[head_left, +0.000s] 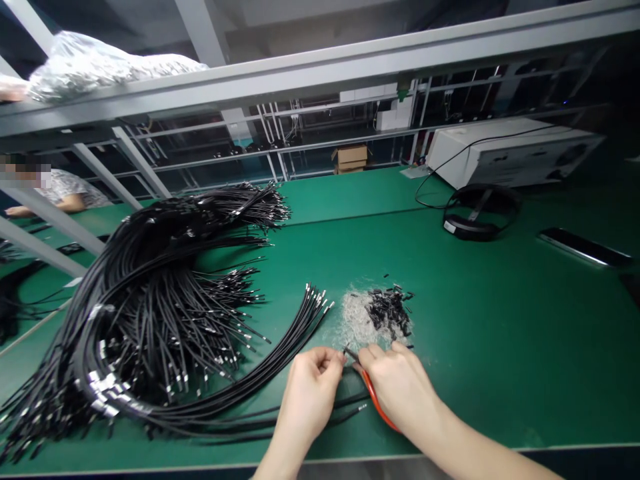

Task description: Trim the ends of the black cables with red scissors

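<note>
My left hand [314, 383] is closed in a pinch on the end of a thin black cable, near the front of the green table. Close beside it, my right hand [397, 380] is wrapped round a pair of pliers or cutters with orange-red handles [376, 399]. The tool's dark jaws [351, 353] meet the cable end at my left fingertips; whether they are closed on it is too small to tell. Several loose black cables [270, 363] with pale tips curve in from the left, some passing under my hands. Just beyond my hands lies a pile of short black offcuts [389, 310] with whitish fibre scraps [359, 319].
A large heap of black cables [165, 267] covers the table's left. At the right are a black ring-shaped device [473, 230], a phone-like slab [585, 247] and a white box-shaped machine [510, 153]. A shelf beam [300, 73] crosses above. Another person [75, 190] sits at far left.
</note>
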`<action>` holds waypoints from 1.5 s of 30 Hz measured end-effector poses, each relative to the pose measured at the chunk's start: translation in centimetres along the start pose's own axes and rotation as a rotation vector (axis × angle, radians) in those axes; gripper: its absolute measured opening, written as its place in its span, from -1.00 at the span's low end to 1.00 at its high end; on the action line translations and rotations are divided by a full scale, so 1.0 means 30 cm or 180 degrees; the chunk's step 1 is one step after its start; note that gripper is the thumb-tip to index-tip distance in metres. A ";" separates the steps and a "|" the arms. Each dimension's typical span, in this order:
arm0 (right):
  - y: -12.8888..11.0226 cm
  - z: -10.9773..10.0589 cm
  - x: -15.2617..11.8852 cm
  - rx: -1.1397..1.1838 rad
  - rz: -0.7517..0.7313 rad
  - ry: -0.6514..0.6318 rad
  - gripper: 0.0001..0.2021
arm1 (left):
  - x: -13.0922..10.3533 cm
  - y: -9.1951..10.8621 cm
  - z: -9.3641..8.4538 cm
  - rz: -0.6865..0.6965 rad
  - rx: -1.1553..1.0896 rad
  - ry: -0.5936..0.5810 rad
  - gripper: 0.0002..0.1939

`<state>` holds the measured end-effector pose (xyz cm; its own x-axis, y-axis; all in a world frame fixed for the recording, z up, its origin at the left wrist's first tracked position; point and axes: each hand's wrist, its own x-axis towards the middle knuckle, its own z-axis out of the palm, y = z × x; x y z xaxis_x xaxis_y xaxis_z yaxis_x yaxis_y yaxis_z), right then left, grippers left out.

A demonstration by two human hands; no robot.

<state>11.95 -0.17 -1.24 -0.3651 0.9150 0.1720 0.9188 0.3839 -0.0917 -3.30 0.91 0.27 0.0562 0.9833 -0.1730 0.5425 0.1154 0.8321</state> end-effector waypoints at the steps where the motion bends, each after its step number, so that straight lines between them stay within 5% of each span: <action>1: 0.001 -0.005 0.001 0.0056 0.0030 -0.0043 -0.82 | 0.003 -0.003 0.001 -0.0002 0.0022 -0.0005 -0.67; 8: 0.060 -0.029 0.015 0.0654 0.0525 -0.0054 -0.76 | 0.017 -0.019 -0.021 0.0023 -0.0077 -0.0357 -0.62; 12: 0.093 -0.053 0.030 0.1600 0.0985 0.0143 -0.72 | 0.002 -0.021 -0.035 -0.0082 -0.0339 -0.0494 -0.61; 18: 0.023 -0.046 0.041 0.3995 0.1158 -0.0240 -0.66 | -0.038 0.001 -0.032 0.0228 -0.0424 -0.0003 -0.71; 22: -0.040 -0.011 0.046 0.4707 0.1436 -0.0166 -0.65 | -0.070 0.011 -0.005 0.0609 0.0025 0.0530 -0.76; 25: -0.071 0.016 0.041 0.4248 0.1456 0.0186 -0.68 | -0.089 -0.001 0.031 0.1125 0.0751 0.1205 -0.79; 27: -0.082 0.028 0.035 0.3301 0.1298 0.0617 -0.70 | -0.094 -0.017 0.053 0.1404 0.1255 0.1502 -0.81; 31: -0.061 0.024 0.035 0.1229 0.0153 0.1366 -0.69 | -0.086 -0.046 0.066 0.1399 0.1626 0.1496 -0.82; 34: -0.009 0.003 0.039 0.0778 -0.0580 0.1247 -0.69 | -0.071 -0.041 0.046 0.0960 0.1119 0.1190 -0.79; 39: 0.042 -0.017 0.013 0.0298 0.0084 0.0812 -0.78 | -0.051 -0.003 0.015 0.0076 -0.0095 0.0777 -0.72; 45: -0.009 -0.025 -0.019 0.0116 -0.0007 0.0358 -0.80 | -0.048 0.023 0.014 -0.0104 -0.0455 0.0667 -0.72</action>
<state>12.01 -0.91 -0.58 -0.3463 0.8951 0.2809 0.9112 0.3921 -0.1263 -2.65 -0.50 0.87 -0.1426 0.9847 -0.1005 0.4164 0.1518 0.8964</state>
